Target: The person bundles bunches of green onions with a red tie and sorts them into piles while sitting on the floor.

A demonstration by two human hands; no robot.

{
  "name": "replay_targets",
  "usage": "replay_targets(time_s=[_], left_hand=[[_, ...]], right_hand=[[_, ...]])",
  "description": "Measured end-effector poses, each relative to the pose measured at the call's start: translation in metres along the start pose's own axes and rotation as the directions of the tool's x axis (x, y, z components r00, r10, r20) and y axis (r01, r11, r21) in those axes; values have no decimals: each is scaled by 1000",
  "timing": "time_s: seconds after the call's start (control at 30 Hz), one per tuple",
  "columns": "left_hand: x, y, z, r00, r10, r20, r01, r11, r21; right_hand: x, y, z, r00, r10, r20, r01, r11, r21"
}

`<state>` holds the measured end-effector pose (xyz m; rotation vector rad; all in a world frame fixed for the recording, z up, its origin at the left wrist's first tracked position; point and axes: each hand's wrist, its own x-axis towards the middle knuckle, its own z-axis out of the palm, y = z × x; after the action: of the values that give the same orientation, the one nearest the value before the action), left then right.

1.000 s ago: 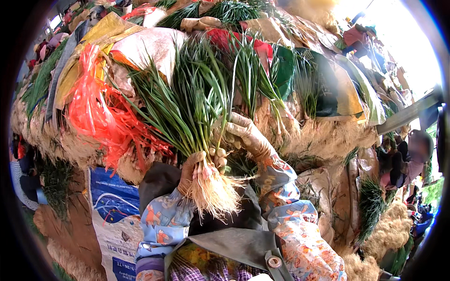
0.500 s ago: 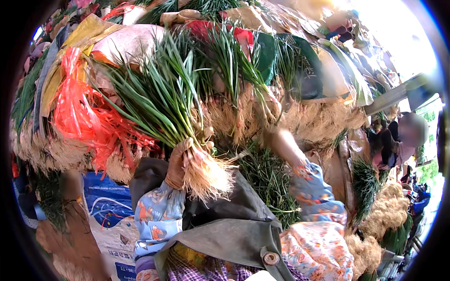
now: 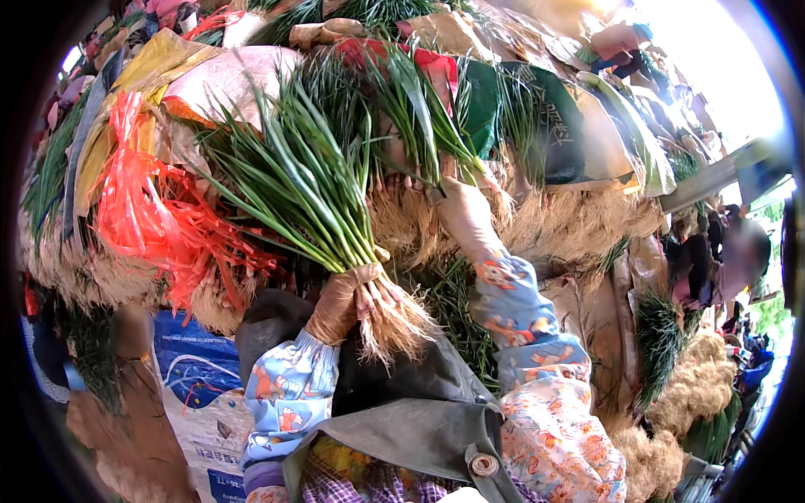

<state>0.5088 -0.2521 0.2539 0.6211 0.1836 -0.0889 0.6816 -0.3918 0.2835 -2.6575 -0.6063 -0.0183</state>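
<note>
My left hand (image 3: 340,306), in what looks like a brown glove, is closed around a bunch of green onions (image 3: 314,205) near their roots. Its long leaves fan up and to the left; pale stringy roots (image 3: 392,329) hang below my fist. Farther forward and to the right, my right hand (image 3: 463,214) reaches to the pile, fingers closed at the base of a green onion (image 3: 425,142). The fingertips are partly hidden there. Behind both hands lies a long heap of green onions with tan roots (image 3: 579,214) facing me.
Red plastic strips (image 3: 142,205) hang at the left over the heap. Cloths and sacks (image 3: 231,84) cover its top. A dark apron (image 3: 402,436) lies over my lap, with loose green leaves (image 3: 449,323) beyond it. A blue and white sack (image 3: 197,369) lies at lower left; another person (image 3: 713,256) is at right.
My right hand has moved forward and left to the loose green onions on the heap. My left hand has shifted slightly right with its bunch, which is tilted a little differently.
</note>
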Motion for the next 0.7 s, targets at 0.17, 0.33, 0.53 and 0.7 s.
replay_targets(time_s=[0.17, 0.33, 0.53, 0.7], left_hand=[[12, -5, -2, 991, -132, -39, 135, 983, 120], [18, -7, -5, 988, -58, -143, 67, 996, 60], [0, -1, -5, 979, 46, 200, 16, 954, -301], [-3, 6, -9, 985, 40, 169, 32, 913, -406]], right_hand=[[-43, -43, 10, 986, -130, 107, 106, 973, 205], [-40, -49, 13, 972, -234, -26, 236, 966, 102], [-15, 28, 60, 901, 349, 259, -391, 390, 834], [-74, 43, 17, 440, -222, 870, 74, 975, 212]])
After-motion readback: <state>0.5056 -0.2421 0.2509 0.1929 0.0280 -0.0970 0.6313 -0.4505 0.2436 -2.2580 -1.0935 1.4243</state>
